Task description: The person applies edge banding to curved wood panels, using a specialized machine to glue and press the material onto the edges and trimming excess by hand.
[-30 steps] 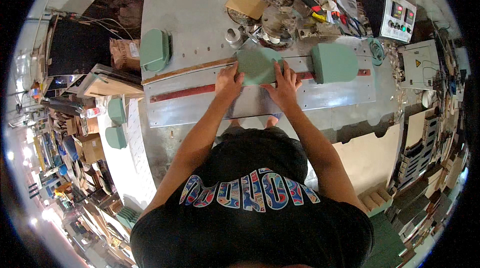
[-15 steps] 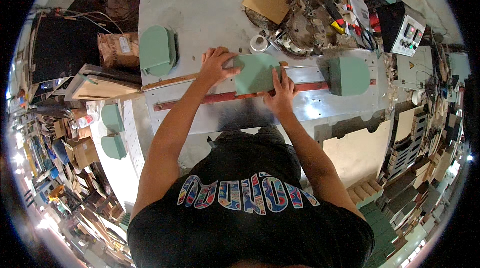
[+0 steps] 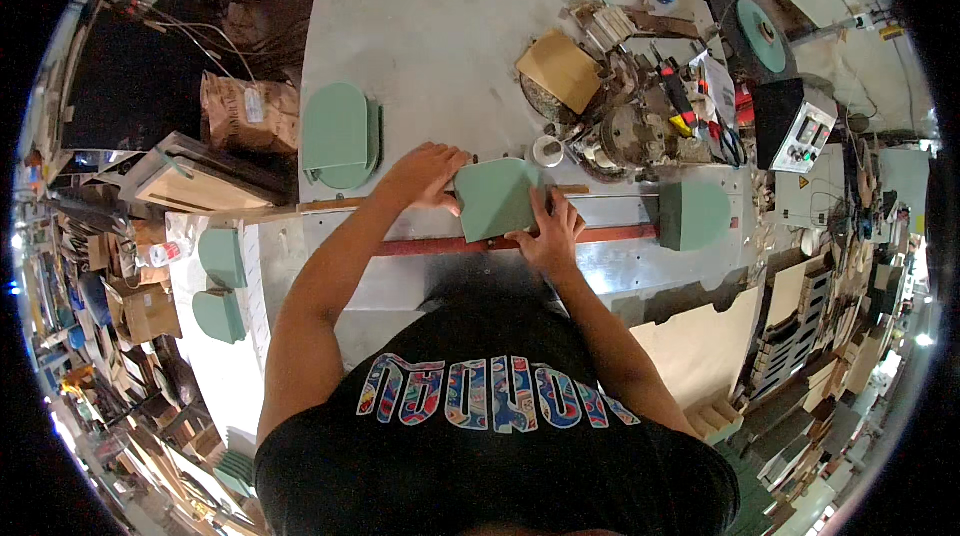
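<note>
Green piece (image 3: 497, 200) looked light, stiff, so I'd say edges were the best grip. Left hand (image 3: 424, 177) was spread by its left edge, right hand (image 3: 551, 238) spread at its right.

This place is a workshop. The main sign is the wide metal surface (image 3: 420, 26), which looks worn and has small holes in it. On it, at two o'clock, hand tools (image 3: 677, 94) with red and yellow handles lie among dirty metal machine parts (image 3: 622, 141). A control box (image 3: 812, 139) with knobs and small lights stands between two and three o'clock. At three o'clock there is a pale cabinet (image 3: 790, 193) with a yellow warning triangle. Many boards (image 3: 835, 366) are gathered at four o'clock, and strips of board (image 3: 185, 451) lie in disorder at eight o'clock.
</note>
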{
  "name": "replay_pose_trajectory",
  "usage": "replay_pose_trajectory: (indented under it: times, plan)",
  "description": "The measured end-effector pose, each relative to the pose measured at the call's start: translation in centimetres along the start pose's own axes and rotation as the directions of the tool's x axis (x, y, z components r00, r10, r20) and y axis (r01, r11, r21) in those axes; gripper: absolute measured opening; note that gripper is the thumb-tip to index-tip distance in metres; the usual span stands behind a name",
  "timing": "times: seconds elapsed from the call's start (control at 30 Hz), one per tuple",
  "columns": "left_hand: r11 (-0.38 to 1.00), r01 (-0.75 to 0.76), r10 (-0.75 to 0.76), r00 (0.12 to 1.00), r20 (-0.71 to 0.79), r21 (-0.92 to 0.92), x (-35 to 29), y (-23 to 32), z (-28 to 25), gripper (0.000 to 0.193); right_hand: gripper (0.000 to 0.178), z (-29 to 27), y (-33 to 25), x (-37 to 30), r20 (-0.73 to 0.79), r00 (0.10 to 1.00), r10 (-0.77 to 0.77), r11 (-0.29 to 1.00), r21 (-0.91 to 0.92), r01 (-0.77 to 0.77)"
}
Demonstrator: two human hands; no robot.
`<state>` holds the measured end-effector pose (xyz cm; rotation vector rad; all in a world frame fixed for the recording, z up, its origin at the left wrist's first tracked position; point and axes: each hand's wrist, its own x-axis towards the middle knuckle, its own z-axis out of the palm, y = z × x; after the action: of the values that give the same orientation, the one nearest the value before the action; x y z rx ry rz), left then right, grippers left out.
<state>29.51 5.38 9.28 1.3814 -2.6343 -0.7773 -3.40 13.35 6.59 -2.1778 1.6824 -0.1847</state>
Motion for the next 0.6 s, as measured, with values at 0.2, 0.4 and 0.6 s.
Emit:
replay_pose_trajectory:
  times: [0.2, 0.4, 0.6]
  plan:
    - [1.000, 0.001, 0.003, 0.991, 0.137, -0.030, -0.2, 0.3, -2.6, 0.122, 0.096, 0.6, -0.5, 1.1, -0.086, 0.995, -0.051, 0.998, 0.044, 0.055]
    - [0.994, 0.108, -0.103, 0.985, 0.139, -0.032, -0.9, 0.2, -2.7, 0.127, 0.109, 1.8, -0.4, 1.9, -0.169, 0.985, 0.016, 0.994, 0.109, 0.003]
    - [0.978, 0.175, -0.185, 0.978, 0.091, 0.109, -1.5, -0.3, -1.0, 0.128, 0.123, 0.5, -1.3, 3.2, -0.130, 0.970, 0.206, 0.978, 0.038, -0.203]
